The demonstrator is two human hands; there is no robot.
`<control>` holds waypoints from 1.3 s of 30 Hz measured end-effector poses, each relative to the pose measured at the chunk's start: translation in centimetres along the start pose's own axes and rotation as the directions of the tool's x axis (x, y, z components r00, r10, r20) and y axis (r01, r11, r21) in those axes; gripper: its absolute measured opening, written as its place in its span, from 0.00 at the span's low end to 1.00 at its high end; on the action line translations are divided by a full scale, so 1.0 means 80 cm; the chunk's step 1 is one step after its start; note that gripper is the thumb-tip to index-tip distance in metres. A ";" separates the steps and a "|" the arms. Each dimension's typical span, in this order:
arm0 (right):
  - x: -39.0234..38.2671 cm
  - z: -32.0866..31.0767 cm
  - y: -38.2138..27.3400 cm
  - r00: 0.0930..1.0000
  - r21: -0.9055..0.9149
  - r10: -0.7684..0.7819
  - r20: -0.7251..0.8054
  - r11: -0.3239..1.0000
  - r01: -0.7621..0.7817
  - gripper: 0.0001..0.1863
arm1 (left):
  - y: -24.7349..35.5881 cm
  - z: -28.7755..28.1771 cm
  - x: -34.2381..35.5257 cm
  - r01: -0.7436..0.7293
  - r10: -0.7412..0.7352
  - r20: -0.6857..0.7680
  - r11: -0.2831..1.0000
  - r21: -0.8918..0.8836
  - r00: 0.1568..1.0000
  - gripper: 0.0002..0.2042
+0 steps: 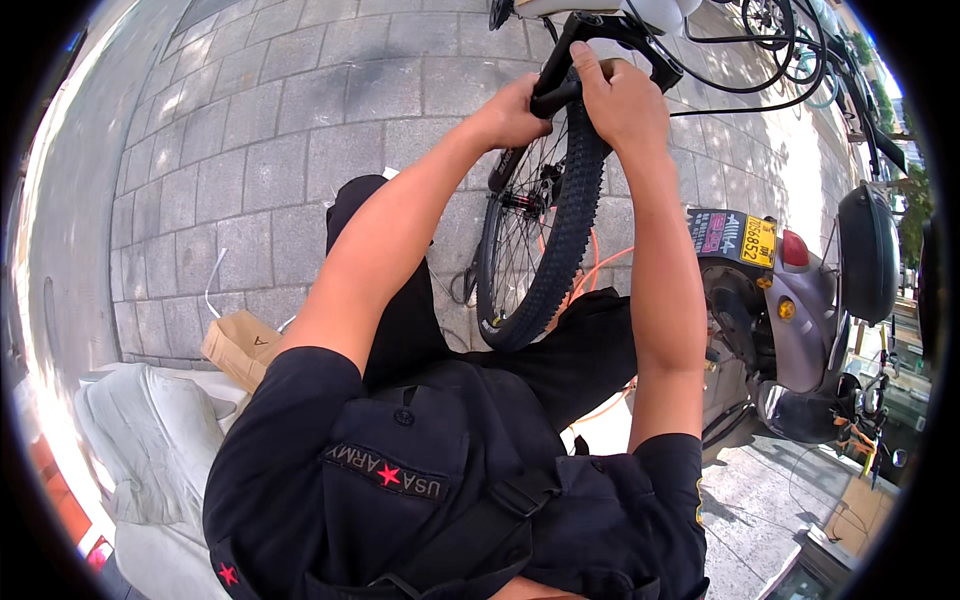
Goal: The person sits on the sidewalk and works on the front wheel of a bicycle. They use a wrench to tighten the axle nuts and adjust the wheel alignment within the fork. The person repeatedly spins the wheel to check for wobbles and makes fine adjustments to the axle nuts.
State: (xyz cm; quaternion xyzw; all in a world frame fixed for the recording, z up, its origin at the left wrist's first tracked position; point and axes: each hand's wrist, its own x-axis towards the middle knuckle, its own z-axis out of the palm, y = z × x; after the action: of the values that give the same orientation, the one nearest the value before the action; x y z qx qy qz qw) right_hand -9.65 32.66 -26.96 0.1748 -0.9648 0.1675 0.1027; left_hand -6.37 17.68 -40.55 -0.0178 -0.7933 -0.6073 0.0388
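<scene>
Both arms reach forward, hands close together, left hand (515, 110) and right hand (620, 100) clenched.

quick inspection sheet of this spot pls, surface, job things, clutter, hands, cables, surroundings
surface: grey stone paving slabs, sunlit.
job's things: black knobby bicycle tyre on a spoked wheel, standing upright between the person's knees under a black fork.
clutter: brown cardboard box and crumpled white cloth at the person's left.
grippers: left hand and right hand both grip the tyre's top.
cables: black bike cables loop above; orange hose behind the wheel.
surroundings: grey scooter parked at the right.
</scene>
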 end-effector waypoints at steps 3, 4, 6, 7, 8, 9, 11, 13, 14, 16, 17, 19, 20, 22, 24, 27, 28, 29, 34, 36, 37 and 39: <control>-0.006 0.024 0.004 0.995 0.019 0.093 0.031 0.995 -0.094 0.43 | 0.001 -0.008 -0.007 0.063 -0.062 0.121 0.998 -0.004 0.991 0.26; -0.009 0.028 0.002 0.996 0.017 0.084 -0.010 0.996 -0.084 0.42 | -0.002 -0.011 -0.010 0.118 -0.106 0.166 0.991 -0.062 0.980 0.26; -0.016 0.032 -0.002 0.996 0.009 0.028 -0.090 1.000 -0.027 0.39 | -0.039 -0.001 -0.018 0.012 -0.005 0.024 0.955 -0.295 1.000 0.26; -0.019 0.036 0.000 0.993 0.001 0.009 -0.117 1.000 -0.009 0.39 | -0.076 0.007 -0.024 0.152 -0.172 -0.055 0.955 -0.253 0.984 0.25; -0.019 0.038 0.004 0.989 -0.009 -0.010 -0.147 1.000 0.009 0.38 | -0.113 0.011 -0.032 0.291 -0.325 -0.137 0.931 -0.222 0.936 0.24; -0.016 0.040 0.005 0.982 -0.015 -0.032 -0.184 0.999 0.030 0.37 | -0.146 0.011 -0.040 0.419 -0.457 -0.228 0.886 -0.198 0.859 0.23; -0.014 0.046 0.008 0.975 -0.037 -0.056 -0.214 0.998 0.049 0.35 | -0.203 0.028 -0.079 0.534 -0.552 -0.237 0.834 -0.139 0.800 0.21; -0.013 0.048 0.020 0.960 -0.062 -0.079 -0.270 0.996 0.064 0.32 | -0.206 0.053 -0.116 0.721 -0.758 -0.066 0.641 -0.264 0.649 0.23; -0.016 0.049 0.024 0.958 -0.071 -0.082 -0.276 0.995 0.064 0.32 | -0.209 0.069 -0.137 0.730 -0.782 -0.027 0.593 -0.340 0.623 0.24; -0.014 0.050 0.025 0.950 -0.087 -0.098 -0.298 0.993 0.075 0.31 | -0.214 0.087 -0.156 0.725 -0.813 0.047 0.490 -0.485 0.581 0.25; -0.013 0.050 0.026 0.950 -0.091 -0.093 -0.299 0.993 0.069 0.31 | -0.218 0.090 -0.155 0.710 -0.801 0.044 0.502 -0.493 0.597 0.25; -0.015 0.048 0.028 0.954 -0.101 -0.082 -0.289 0.993 0.055 0.31 | -0.218 0.097 -0.159 0.689 -0.783 0.046 0.516 -0.510 0.620 0.26; -0.015 0.047 0.028 0.959 -0.120 -0.068 -0.275 0.992 0.036 0.31 | -0.220 0.097 -0.162 0.686 -0.773 0.031 0.543 -0.484 0.634 0.25; -0.015 0.047 0.031 0.957 -0.104 -0.070 -0.280 0.994 0.042 0.31 | -0.232 0.097 -0.171 0.654 -0.695 0.015 0.669 -0.353 0.719 0.23; -0.015 0.046 0.025 0.959 -0.086 -0.076 -0.273 0.995 0.054 0.32 | -0.290 0.096 -0.201 0.479 -0.478 -0.045 0.865 0.149 0.877 0.20; -0.011 0.043 0.026 0.960 -0.094 -0.070 -0.272 0.994 0.046 0.32 | -0.309 0.113 -0.219 0.561 -0.554 -0.092 0.826 0.065 0.827 0.18; -0.012 0.045 0.028 0.958 -0.096 -0.067 -0.279 0.994 0.041 0.32 | -0.293 0.109 -0.207 0.551 -0.558 -0.078 0.829 -0.102 0.826 0.17; -0.016 0.046 0.034 0.957 -0.106 -0.057 -0.285 0.994 0.027 0.32 | -0.257 0.105 -0.183 0.529 -0.560 -0.052 0.805 -0.267 0.827 0.17; -0.014 0.048 0.027 0.952 -0.104 -0.073 -0.298 0.994 0.043 0.31 | -0.247 0.109 -0.160 0.504 -0.537 0.056 0.744 -0.438 0.842 0.18; -0.014 0.049 0.028 0.946 -0.103 -0.083 -0.315 0.993 0.053 0.30 | -0.249 0.113 -0.162 0.506 -0.540 0.046 0.752 -0.422 0.841 0.19; -0.014 0.049 0.027 0.946 -0.103 -0.081 -0.314 0.993 0.051 0.30 | -0.249 0.113 -0.163 0.509 -0.543 0.042 0.755 -0.414 0.839 0.19; -0.014 0.049 0.027 0.944 -0.100 -0.080 -0.319 0.994 0.050 0.30 | -0.247 0.111 -0.163 0.497 -0.542 0.037 0.738 -0.456 0.839 0.20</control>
State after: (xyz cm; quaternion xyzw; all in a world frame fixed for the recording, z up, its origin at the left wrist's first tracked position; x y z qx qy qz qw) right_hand -9.99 33.52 -31.53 0.1720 -0.9354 0.1465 0.2722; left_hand 4.80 21.35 -62.95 0.2256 -0.6019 -0.7596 -0.0987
